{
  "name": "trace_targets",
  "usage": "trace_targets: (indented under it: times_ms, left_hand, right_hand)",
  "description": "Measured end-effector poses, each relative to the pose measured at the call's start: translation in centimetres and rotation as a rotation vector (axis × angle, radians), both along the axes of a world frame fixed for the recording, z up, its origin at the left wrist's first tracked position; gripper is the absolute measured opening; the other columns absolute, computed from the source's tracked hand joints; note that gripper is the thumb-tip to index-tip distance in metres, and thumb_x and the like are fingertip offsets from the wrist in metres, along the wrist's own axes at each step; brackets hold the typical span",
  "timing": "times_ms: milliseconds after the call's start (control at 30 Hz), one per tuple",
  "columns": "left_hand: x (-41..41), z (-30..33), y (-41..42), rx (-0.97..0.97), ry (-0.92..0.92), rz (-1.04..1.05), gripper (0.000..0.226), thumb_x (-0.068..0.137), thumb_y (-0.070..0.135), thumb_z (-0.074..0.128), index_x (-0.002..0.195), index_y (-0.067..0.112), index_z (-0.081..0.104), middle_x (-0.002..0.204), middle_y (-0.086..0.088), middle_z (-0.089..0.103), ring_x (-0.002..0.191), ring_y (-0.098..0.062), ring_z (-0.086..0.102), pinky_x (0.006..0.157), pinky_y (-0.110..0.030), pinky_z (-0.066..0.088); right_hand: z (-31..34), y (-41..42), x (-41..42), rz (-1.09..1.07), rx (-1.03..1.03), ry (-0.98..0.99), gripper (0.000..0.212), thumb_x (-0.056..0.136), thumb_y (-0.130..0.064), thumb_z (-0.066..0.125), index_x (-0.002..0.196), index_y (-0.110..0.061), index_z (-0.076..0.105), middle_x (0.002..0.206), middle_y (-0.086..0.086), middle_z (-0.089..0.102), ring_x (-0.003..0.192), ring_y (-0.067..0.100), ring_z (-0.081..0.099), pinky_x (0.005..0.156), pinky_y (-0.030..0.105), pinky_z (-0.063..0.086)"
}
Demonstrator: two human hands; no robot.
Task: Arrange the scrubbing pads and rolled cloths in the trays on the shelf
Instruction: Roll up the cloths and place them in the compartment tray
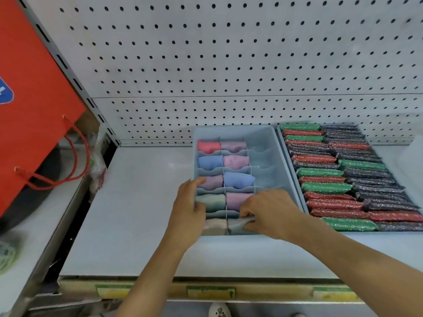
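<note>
A pale blue divided tray (263,138) stands on the white shelf (137,202). Rolled cloths fill its left and middle columns: red (208,146), blue (209,161), pink (235,161) and others. The right column of cells holds nothing. My right hand (270,211) pinches a grey rolled cloth (238,225) in the nearest middle cell. My left hand (190,209) grips the tray's left wall, thumb inside near a green cloth (211,201). To the right, a second tray (280,143) is packed with red, green and dark scrubbing pads (343,179).
A white pegboard (229,65) backs the shelf. A red paper bag (34,99) with cord handles hangs at the left over a neighbouring shelf. A translucent lid or bin (409,170) lies at the far right. Price labels run along the shelf's front edge (210,291).
</note>
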State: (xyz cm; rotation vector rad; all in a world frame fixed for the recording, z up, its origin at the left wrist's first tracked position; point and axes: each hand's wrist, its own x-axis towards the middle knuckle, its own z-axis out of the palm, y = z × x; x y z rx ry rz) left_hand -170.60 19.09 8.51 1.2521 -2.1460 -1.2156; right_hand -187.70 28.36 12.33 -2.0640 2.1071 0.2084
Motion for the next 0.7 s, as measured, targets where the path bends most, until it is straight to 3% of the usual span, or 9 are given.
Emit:
trace_targets:
  times_ms: [200, 300, 400, 467, 533, 633, 700]
  left_hand:
    - [-0.2, -0.1, 0.1, 0.017, -0.001, 0.038, 0.061, 0.089, -0.011, 0.039, 0.135, 0.03, 0.044, 0.139, 0.011, 0.041, 0.115, 0.007, 0.032, 0.085, 0.01, 0.019]
    - [-0.1, 0.4, 0.4, 0.035, -0.003, 0.046, 0.06, 0.091, -0.01, 0.039, 0.135, 0.03, 0.044, 0.14, 0.011, 0.042, 0.117, 0.006, 0.033, 0.097, -0.005, 0.024]
    - [0.0, 0.6, 0.6, 0.01, -0.006, 0.053, 0.052, 0.097, 0.0, 0.041, 0.138, 0.031, 0.042, 0.142, 0.012, 0.042, 0.123, 0.003, 0.035, 0.099, -0.009, 0.023]
    - [0.0, 0.6, 0.7, -0.031, -0.044, 0.027, 0.047, 0.1, 0.013, 0.044, 0.142, 0.033, 0.037, 0.147, 0.012, 0.039, 0.127, 0.002, 0.035, 0.101, -0.011, 0.023]
    - [0.1, 0.5, 0.8, -0.074, -0.128, -0.022, 0.049, 0.101, 0.027, 0.045, 0.147, 0.033, 0.03, 0.153, 0.008, 0.031, 0.137, -0.006, 0.03, 0.104, -0.016, 0.023]
    - [-0.5, 1.0, 1.9, -0.179, -0.273, -0.01, 0.057, 0.099, 0.041, 0.041, 0.151, 0.03, 0.019, 0.162, 0.004, 0.006, 0.148, -0.012, 0.001, 0.117, -0.027, 0.01]
    - [-1.4, 1.8, 3.1, -0.265, -0.256, -0.004, 0.058, 0.098, 0.048, 0.036, 0.151, 0.03, 0.02, 0.162, 0.006, 0.005, 0.148, -0.01, -0.004, 0.118, -0.028, 0.005]
  right_hand:
    - [0.5, -0.7, 0.4, 0.067, 0.118, 0.061, 0.013, 0.083, -0.031, 0.056, 0.091, -0.024, 0.064, 0.094, -0.003, 0.066, 0.08, 0.021, 0.054, 0.049, 0.024, 0.021]
    - [0.7, -0.5, 0.1, 0.059, 0.17, 0.005, 0.017, 0.082, -0.032, 0.058, 0.094, -0.023, 0.065, 0.094, -0.004, 0.066, 0.085, 0.022, 0.058, 0.057, 0.026, 0.032]
    - [1.1, 0.0, -0.4, 0.016, 0.162, -0.093, 0.015, 0.079, -0.031, 0.058, 0.088, -0.02, 0.065, 0.083, -0.003, 0.064, 0.076, 0.019, 0.055, 0.054, 0.025, 0.036]
    - [1.2, 0.6, -0.6, -0.009, 0.104, -0.123, 0.015, 0.08, -0.031, 0.056, 0.083, -0.02, 0.064, 0.078, -0.003, 0.063, 0.072, 0.018, 0.054, 0.056, 0.027, 0.043]
    - [1.3, 1.3, -1.0, -0.054, 0.044, -0.178, 0.018, 0.084, -0.037, 0.054, 0.089, -0.026, 0.066, 0.084, -0.006, 0.067, 0.077, 0.016, 0.059, 0.068, 0.03, 0.052]
    - [1.8, 3.6, -2.2, -0.168, -0.144, -0.327, 0.018, 0.09, -0.043, 0.055, 0.099, -0.035, 0.069, 0.088, -0.017, 0.068, 0.079, 0.007, 0.06, 0.074, 0.026, 0.05]
    - [1.7, 5.7, -3.2, -0.247, -0.346, -0.419, 0.017, 0.091, -0.04, 0.059, 0.103, -0.036, 0.069, 0.093, -0.019, 0.069, 0.084, 0.004, 0.063, 0.074, 0.025, 0.05]
